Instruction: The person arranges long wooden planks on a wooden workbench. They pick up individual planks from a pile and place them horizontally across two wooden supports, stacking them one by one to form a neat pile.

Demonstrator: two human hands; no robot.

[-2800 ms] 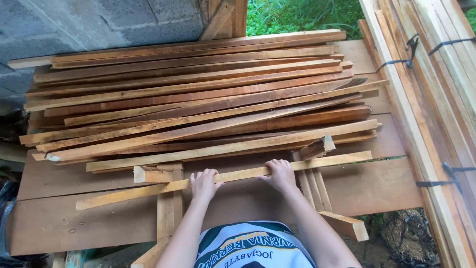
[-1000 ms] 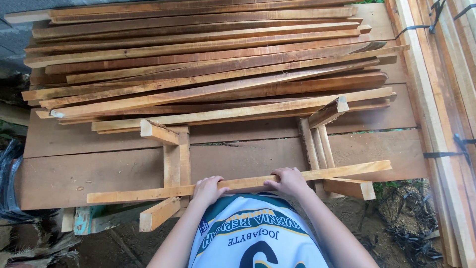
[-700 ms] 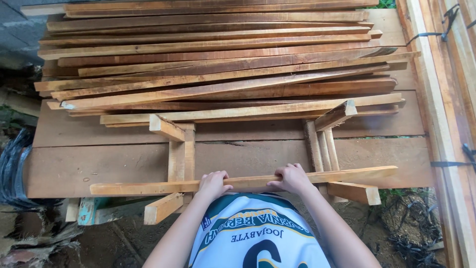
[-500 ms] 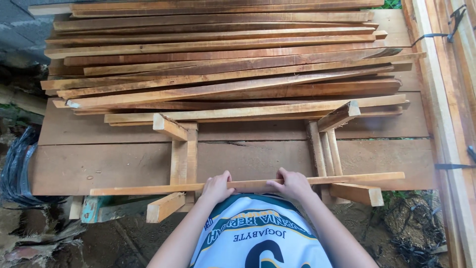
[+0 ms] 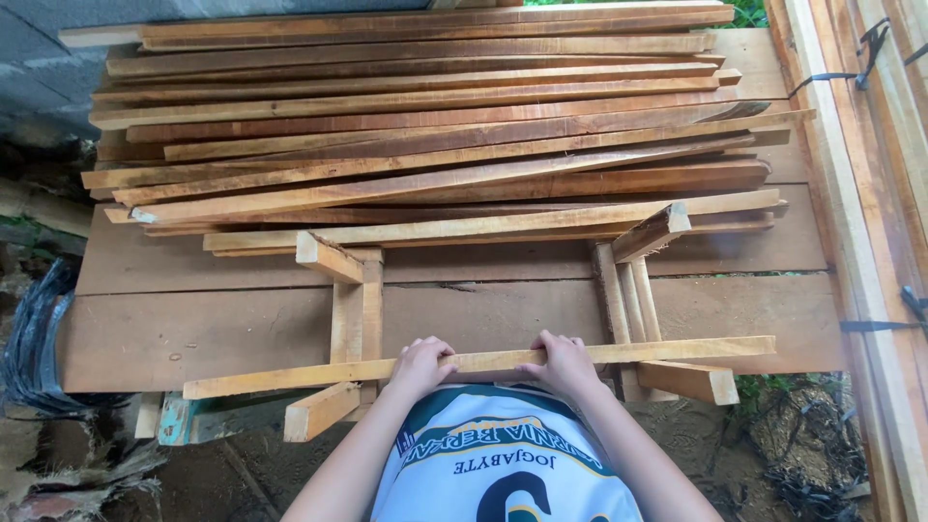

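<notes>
Wooden slat (image 5: 483, 361) gripped by both hands, plank table (image 5: 193, 329), stacked slats (image 5: 435, 126)

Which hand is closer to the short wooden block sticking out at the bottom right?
The right hand; the short block lies just beside it. The left hand sits farther away along the long slat.

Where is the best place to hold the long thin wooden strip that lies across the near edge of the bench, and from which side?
Probably near its middle, from the near side, hands apart. The strip is long and slender, so a spread central grip likely balances both ends. The left hand and right hand hold it so, fingers curled over its top.
</notes>
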